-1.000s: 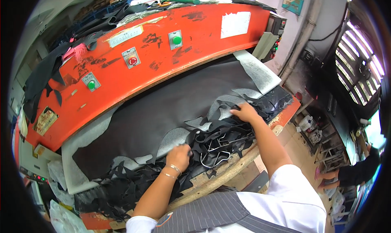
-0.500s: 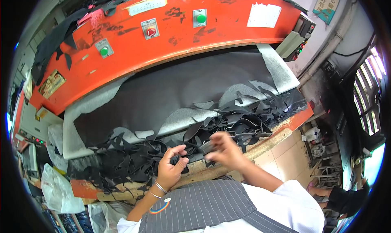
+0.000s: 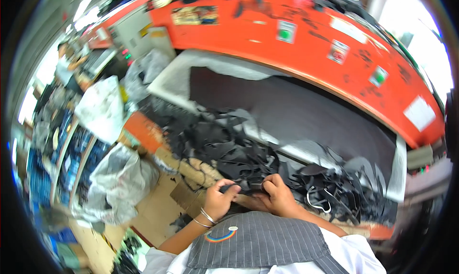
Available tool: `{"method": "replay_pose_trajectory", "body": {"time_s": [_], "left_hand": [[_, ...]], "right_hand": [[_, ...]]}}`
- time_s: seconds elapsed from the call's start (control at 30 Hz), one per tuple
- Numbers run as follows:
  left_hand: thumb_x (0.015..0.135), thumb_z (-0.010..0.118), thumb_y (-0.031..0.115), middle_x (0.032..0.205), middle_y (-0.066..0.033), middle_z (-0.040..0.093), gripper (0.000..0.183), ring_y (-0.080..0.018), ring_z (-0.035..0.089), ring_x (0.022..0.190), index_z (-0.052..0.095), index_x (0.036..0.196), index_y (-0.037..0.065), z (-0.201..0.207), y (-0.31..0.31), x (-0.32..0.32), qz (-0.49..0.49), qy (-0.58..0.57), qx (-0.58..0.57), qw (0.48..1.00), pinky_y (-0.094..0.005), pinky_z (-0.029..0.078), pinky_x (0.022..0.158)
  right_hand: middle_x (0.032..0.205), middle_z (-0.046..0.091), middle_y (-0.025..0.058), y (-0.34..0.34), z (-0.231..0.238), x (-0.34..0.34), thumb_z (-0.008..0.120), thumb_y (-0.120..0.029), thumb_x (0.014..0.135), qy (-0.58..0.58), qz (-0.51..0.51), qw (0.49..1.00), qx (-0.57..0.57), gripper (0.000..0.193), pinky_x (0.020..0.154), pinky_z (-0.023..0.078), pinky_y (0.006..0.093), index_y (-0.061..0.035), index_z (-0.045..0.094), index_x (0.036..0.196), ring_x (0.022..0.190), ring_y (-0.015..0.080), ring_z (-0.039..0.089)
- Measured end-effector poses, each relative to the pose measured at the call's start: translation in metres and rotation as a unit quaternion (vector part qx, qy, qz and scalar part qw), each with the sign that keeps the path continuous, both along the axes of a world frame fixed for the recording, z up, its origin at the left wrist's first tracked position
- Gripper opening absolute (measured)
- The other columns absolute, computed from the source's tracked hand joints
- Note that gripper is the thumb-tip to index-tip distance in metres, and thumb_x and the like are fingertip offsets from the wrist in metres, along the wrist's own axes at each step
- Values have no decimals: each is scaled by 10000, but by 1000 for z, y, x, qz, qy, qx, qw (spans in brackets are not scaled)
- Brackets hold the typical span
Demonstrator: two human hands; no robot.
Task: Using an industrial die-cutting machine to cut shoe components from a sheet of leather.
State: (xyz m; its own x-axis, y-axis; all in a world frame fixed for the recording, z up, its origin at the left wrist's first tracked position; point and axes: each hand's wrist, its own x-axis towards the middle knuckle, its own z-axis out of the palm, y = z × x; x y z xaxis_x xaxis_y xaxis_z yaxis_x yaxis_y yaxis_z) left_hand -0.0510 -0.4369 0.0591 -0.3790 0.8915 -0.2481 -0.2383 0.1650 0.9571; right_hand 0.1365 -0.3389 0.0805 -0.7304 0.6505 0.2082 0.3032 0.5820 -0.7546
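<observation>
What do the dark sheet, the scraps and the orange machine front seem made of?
Dark sheet: probably leather or imitation leather, smooth with a faint sheen.
Scraps: likely the same, similarly dark, thin and curling.
Orange machine front: probably painted metal, a broad, rigid-looking panel with dark patches; blur hides any finer finish.

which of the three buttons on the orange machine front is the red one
The middle button of the slanting row; the one up to its left and the one down to its right are both green.
</observation>
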Motion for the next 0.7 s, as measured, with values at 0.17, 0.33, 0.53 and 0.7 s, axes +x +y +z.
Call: {"method": "replay_pose_trajectory", "body": {"time_s": [0.17, 0.33, 0.53, 0.7], "left_hand": [[910, 578, 103, 919, -133, 654, 54, -281, 637, 863, 555, 870, 76, -28, -132, -35, 331, -370, 142, 856, -433, 520, 857], [838, 619, 40, 864, -118, 646, 76, -274, 626, 918, 558, 874, 68, -162, -250, -16, 519, -524, 201, 645, -425, 521, 864], [813, 658, 268, 817, -118, 618, 278, -247, 597, 643, 548, 935, 43, -281, -528, 68, 818, -191, 190, 509, -379, 529, 646], [883, 531, 557, 945, -159, 662, 518, -271, 638, 752, 595, 1118, 99, -146, -702, 53, 836, -14, 65, 545, -348, 527, 723]], "right_hand": [[1007, 572, 145, -15, -8, 0, 768, -140, 707, -214, 40, 968, 127, 267, 762, 509, 420, -59, 624, 916, 953, 340, 580], [1157, 535, 196, 5, -42, 71, 761, -96, 661, -209, 84, 967, 118, 428, 906, 445, 442, -40, 596, 1052, 1058, 394, 525], [1129, 511, 202, 24, -36, 76, 736, -114, 684, -205, 204, 948, 131, 507, 903, 427, 423, -14, 523, 1134, 1034, 392, 528], [1221, 520, 202, 3, -7, 57, 772, -107, 670, -196, 134, 966, 100, 531, 935, 421, 454, -28, 564, 1152, 1092, 404, 514]]}}
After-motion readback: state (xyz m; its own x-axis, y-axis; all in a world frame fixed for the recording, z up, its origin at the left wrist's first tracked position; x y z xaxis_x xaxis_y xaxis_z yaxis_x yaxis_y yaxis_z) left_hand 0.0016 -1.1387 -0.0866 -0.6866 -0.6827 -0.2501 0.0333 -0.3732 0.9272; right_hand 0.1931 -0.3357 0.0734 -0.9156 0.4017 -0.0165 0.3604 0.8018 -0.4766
